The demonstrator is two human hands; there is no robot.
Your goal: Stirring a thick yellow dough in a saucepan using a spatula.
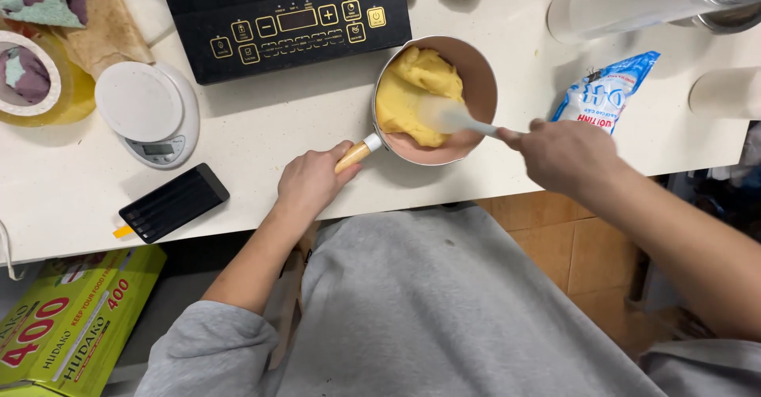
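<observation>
Yellow dough (412, 96) is seen inside the saucepan (476, 80) on the white counter (261, 127). The pan's wooden handle (353, 157), at its 8 o'clock, is gripped by the closed left hand (309, 183). A pale spatula (456, 118) is clasped by the right hand (563, 155), at 3 o'clock, its blade pressed into the dough.

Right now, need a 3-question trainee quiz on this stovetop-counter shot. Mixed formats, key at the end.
1. True or false: the left hand grips the saucepan's wooden handle.
2. What does the right hand hold? A) whisk B) white spatula C) ladle
3. Fill in: the saucepan holds thick ___ dough, beside the black induction cooktop.

Key: 1 true; 2 B, the white spatula, blade in the dough; 3 yellow.
</observation>
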